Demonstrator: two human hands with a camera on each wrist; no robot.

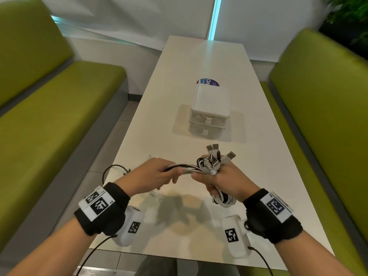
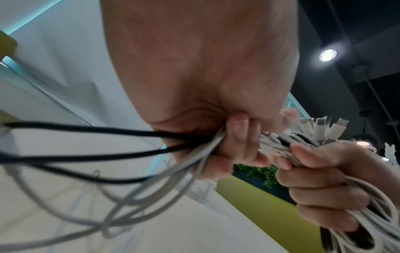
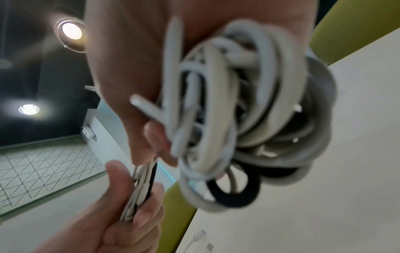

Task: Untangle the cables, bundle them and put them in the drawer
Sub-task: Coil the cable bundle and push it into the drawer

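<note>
A bundle of white and black cables is held above the near end of the table. My right hand grips its middle; USB plugs stick up from the fist and coiled loops hang below. My left hand grips the free strands just left of it. In the left wrist view my left fingers clamp several strands that trail away to the left. The right wrist view shows the coil filling my right palm. The small white two-drawer unit stands mid-table, both drawers shut.
The long white table runs between two green benches. A blue round label lies behind the drawer unit. A loose white plug lies on the table below my hands.
</note>
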